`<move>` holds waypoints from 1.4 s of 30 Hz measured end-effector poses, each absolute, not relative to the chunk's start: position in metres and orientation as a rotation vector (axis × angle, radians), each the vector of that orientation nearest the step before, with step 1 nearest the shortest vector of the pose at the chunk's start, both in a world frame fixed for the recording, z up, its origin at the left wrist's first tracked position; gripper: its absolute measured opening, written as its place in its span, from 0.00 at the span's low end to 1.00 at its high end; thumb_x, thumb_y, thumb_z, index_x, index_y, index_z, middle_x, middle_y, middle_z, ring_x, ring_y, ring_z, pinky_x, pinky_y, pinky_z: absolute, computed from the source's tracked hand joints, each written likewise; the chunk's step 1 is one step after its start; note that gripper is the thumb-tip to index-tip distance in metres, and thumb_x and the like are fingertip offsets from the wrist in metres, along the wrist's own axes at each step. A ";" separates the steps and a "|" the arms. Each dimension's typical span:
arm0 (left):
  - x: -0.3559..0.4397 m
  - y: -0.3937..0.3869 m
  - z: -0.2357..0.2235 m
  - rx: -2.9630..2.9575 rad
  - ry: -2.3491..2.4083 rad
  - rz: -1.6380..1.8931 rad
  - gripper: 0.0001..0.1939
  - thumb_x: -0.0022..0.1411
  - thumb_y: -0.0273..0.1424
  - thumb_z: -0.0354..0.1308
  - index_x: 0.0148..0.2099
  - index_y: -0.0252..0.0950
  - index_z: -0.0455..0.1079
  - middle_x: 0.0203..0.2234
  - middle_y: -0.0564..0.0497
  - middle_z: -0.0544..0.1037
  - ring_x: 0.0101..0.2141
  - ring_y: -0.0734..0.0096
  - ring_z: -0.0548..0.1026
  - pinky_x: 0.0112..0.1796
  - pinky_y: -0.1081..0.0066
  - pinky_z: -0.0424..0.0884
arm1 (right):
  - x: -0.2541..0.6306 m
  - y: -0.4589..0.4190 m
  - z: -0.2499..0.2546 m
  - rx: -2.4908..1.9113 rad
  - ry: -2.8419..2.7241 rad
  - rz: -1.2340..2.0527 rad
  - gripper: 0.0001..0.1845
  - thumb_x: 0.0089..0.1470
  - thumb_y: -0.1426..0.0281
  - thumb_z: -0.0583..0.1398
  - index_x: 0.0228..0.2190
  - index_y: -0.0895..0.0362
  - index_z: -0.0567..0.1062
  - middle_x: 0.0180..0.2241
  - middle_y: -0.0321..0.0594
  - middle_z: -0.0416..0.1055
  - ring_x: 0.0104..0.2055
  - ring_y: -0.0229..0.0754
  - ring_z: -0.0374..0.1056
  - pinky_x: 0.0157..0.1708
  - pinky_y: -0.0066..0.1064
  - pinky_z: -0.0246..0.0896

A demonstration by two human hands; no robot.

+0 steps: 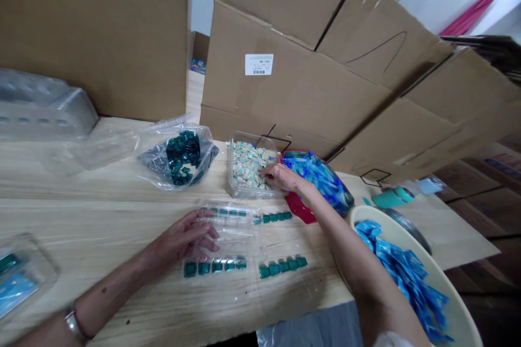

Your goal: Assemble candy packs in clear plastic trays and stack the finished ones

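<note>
My left hand [185, 237] lies flat, fingers spread, on a clear plastic tray [234, 246] that holds rows of small teal packets [214, 267] along its edges. My right hand [279, 176] reaches forward into a clear tub [249, 168] full of small pale packets, its fingers curled down among them; what they grip is hidden. More teal packets [283, 267] sit in rows on the tray's right half.
A clear bag of dark teal packets [181, 154] lies behind the tray. Blue packets fill a red container [321, 176] and a cream bowl [411, 271] on the right. Cardboard boxes [309, 65] stand along the back. Another clear tray [20, 276] sits at far left.
</note>
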State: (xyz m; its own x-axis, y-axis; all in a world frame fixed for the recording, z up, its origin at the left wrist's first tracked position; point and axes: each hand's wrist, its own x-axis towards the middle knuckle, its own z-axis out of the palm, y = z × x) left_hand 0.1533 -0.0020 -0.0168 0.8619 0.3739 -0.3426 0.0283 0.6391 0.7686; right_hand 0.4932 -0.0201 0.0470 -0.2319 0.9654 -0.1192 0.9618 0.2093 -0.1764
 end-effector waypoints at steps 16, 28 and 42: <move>0.152 -0.003 -0.020 0.860 0.483 0.207 0.22 0.57 0.36 0.59 0.52 0.40 0.58 0.35 0.49 0.73 0.33 0.66 0.75 0.30 0.67 0.70 | 0.489 -0.013 0.045 -2.040 -2.604 0.044 0.12 0.54 0.78 0.52 0.37 0.62 0.73 0.35 0.48 0.70 0.37 0.43 0.64 0.37 0.31 0.54; 0.152 -0.002 -0.021 0.865 0.495 0.220 0.24 0.54 0.38 0.61 0.52 0.40 0.61 0.35 0.49 0.74 0.33 0.65 0.75 0.31 0.66 0.70 | 0.503 -0.004 0.057 -2.000 -2.566 -0.063 0.14 0.57 0.77 0.49 0.39 0.59 0.72 0.37 0.45 0.67 0.39 0.42 0.61 0.39 0.30 0.53; 0.153 -0.005 -0.012 0.854 0.507 0.221 0.24 0.54 0.38 0.61 0.51 0.39 0.61 0.32 0.49 0.74 0.32 0.65 0.76 0.31 0.67 0.70 | 0.483 -0.010 0.045 -1.794 -2.337 0.074 0.10 0.53 0.77 0.52 0.34 0.60 0.72 0.36 0.46 0.68 0.39 0.41 0.63 0.40 0.29 0.58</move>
